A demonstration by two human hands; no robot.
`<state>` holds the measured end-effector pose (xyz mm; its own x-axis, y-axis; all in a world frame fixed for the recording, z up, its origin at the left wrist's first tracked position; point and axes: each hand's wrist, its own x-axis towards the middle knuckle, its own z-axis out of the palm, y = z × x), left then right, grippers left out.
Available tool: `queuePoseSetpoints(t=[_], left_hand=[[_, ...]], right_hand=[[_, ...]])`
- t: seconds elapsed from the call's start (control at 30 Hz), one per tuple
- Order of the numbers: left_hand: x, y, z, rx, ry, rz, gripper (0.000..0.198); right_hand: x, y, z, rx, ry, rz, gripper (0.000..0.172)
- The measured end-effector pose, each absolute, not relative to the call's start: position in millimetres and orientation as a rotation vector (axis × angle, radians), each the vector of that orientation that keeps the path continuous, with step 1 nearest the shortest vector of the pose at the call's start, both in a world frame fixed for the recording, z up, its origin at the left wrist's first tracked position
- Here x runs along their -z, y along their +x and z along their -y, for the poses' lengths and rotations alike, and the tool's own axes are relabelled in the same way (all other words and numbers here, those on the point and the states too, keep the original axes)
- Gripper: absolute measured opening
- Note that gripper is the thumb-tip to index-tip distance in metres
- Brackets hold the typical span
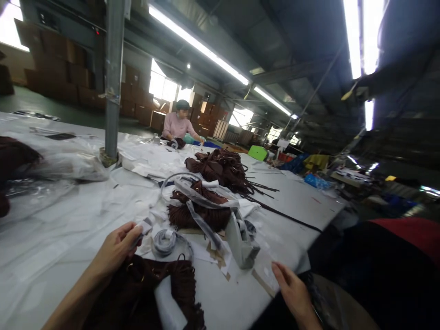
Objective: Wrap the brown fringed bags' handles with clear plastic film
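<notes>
My left hand (pixel 122 243) pinches a small grey-and-white piece (pixel 145 225) between thumb and fingers. Below it lies a dark brown fringed bag (pixel 137 293) with metal rings and a pale wrapped strip across it. Beside that hand is a coil of grey wrapped strap (pixel 164 243). My right hand (pixel 290 288) hovers at the table's near right edge, thumb and fingers close together; whether something thin is between them is too small to tell. A grey tape dispenser (pixel 240 243) stands between the hands, in front of another brown fringed bag (pixel 202 215) with plastic-wrapped straps on top.
A brown heap (pixel 220 167) with long dark straps lies further back on the white table (pixel 295 197). A metal post (pixel 113 82) rises at left, near clear plastic bags (pixel 68 160). Across the table sits a person (pixel 180 123) handling a brown item. Cartons stand behind.
</notes>
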<state>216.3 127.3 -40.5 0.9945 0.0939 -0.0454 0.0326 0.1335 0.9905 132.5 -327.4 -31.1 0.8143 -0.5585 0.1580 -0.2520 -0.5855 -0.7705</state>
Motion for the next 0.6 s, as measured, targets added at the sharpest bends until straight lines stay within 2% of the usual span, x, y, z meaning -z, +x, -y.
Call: queuePoseSetpoints(t=[0.13,0.33,0.6], left_hand=[[34.5,211.4,-125.8,-0.031,1.44,-0.1,0.044],[31.6,209.6,-124.5,-0.035,1.418,-0.109,0.044],[30.3,210.5,-125.7,-0.026,1.418,-0.123,0.045]], right_hand=[[16.4,192.1,318.5,0.4,-2.126,-0.556,0.045],[22.8,225.5,311.8,0.235,-2.076,-0.623,0.039],[20.1,221.1,313.6,0.352,-1.99,-0.618,0.031]])
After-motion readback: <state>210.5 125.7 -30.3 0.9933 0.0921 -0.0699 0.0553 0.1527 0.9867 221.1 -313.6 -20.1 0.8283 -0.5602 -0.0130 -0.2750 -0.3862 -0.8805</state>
